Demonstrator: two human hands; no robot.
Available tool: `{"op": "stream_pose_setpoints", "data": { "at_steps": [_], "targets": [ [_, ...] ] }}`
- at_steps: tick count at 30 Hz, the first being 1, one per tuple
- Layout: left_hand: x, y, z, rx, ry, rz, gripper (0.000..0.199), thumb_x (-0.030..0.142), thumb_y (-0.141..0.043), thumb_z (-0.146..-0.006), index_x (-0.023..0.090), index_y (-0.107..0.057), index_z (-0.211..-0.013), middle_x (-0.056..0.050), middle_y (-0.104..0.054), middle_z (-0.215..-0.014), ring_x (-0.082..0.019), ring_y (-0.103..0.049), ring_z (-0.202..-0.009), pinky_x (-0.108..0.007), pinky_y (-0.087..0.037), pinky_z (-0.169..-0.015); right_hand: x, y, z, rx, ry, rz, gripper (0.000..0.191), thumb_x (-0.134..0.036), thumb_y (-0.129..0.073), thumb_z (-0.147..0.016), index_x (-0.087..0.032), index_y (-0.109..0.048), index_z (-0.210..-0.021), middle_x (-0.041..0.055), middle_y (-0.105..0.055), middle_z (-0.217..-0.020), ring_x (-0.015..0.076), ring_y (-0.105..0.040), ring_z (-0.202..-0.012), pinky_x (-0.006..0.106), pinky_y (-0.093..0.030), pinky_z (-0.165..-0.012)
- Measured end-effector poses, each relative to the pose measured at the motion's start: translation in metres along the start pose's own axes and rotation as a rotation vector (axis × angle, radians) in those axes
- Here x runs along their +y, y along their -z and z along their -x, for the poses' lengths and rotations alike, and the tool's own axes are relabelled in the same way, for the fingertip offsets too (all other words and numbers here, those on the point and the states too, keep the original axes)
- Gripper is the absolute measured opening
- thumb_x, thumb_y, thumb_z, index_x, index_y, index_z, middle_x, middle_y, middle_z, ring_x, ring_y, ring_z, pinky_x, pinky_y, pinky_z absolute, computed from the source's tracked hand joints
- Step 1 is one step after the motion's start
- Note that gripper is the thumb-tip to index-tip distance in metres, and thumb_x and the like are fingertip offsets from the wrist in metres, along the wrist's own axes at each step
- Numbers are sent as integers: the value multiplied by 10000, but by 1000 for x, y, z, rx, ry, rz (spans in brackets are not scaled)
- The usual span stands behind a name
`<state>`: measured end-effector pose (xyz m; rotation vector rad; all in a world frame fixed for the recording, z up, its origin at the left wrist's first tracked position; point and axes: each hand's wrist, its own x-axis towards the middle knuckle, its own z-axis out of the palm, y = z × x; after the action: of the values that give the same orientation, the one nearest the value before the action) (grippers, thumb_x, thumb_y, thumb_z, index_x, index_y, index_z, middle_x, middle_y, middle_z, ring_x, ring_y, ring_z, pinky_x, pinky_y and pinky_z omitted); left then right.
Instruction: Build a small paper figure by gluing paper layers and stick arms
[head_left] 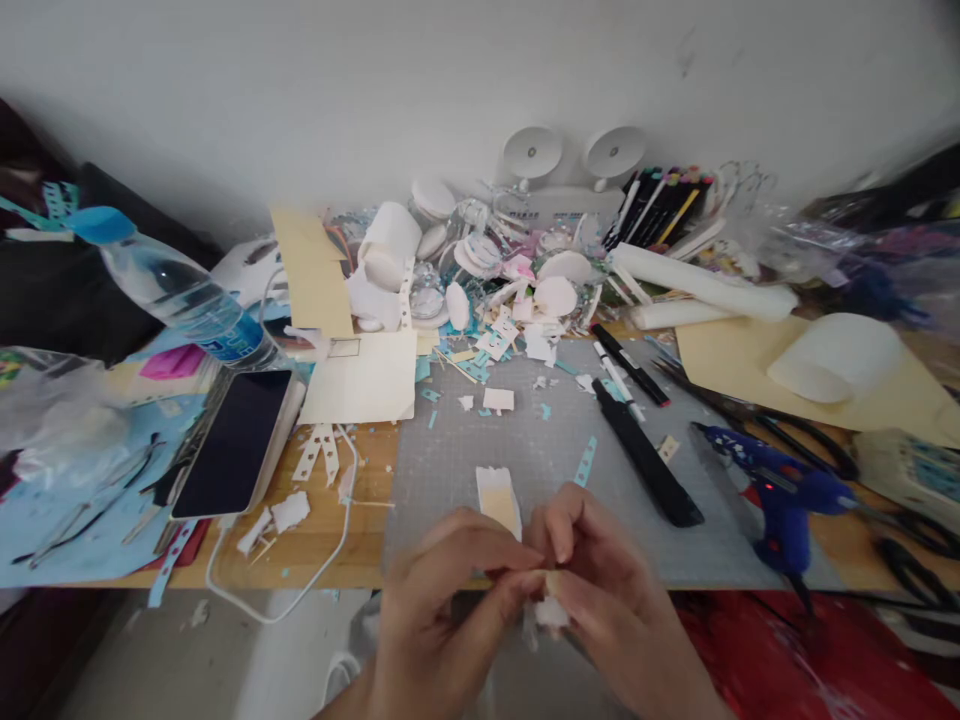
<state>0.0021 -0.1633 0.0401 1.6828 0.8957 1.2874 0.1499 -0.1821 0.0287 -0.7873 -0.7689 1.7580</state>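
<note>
The left hand and right hand are pinching together a small white piece near the worktop's edge, so it is apparently needing more work, while a white strip with beige patch is lying on the cutting mat, perhaps already prepared.

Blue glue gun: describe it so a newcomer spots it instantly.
Start at the grey cutting mat on the wooden table. On its right side, right of the long black tool, lies the glue gun. Its blue pistol shape sets it apart from that straight black neighbour.
</note>
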Motion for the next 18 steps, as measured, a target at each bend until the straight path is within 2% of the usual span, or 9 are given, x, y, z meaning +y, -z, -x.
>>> {"op": "stream_pose_setpoints", "data": {
  "at_steps": [5, 12, 15, 18],
  "targets": [
    [2, 0, -2, -24, -78, -37, 100, 68, -690, -832, 137, -723, -897, -34, -711, -751, -108, -672, -686, -153, -549, -641, 1, -1, 2, 2, 27, -36, 332, -382, -699, -860, -224, -418, -777, -56, -408, -720, 101, -331, -616, 219, -297, -556],
    [0, -3, 2, -35, 1, 14, 98, 75, -705, -825, 160, -727, -869, -22, -720, -771, -100, -675, -698, -142, -546, -659, 0, 0, 3, -28, 42, -61, 330, -356, -677, -875, -224, -393, -773, -59, -371, -711, 101, -307, -616, 206, -282, -559],
    [-7, -4, 8, -43, 41, 26, 108, 86, -689, -840, 181, -717, -885, -12, -707, -780, -103, -668, -699, -153, -539, -641, 4, 5, 6, -28, 42, 48, 280, -345, -626, -912, -230, -399, -796, -52, -396, -730, 103, -334, -630, 200, -318, -576],
    [-20, -4, 17, -57, 34, -67, 122, 78, -645, -860, 176, -692, -913, -15, -686, -770, -106, -649, -686, -163, -524, -616, 11, 20, 10, 82, 139, 305, 147, -294, -544, -958, -244, -451, -857, -29, -485, -795, 105, -458, -693, 194, -399, -627]
  ]
}}
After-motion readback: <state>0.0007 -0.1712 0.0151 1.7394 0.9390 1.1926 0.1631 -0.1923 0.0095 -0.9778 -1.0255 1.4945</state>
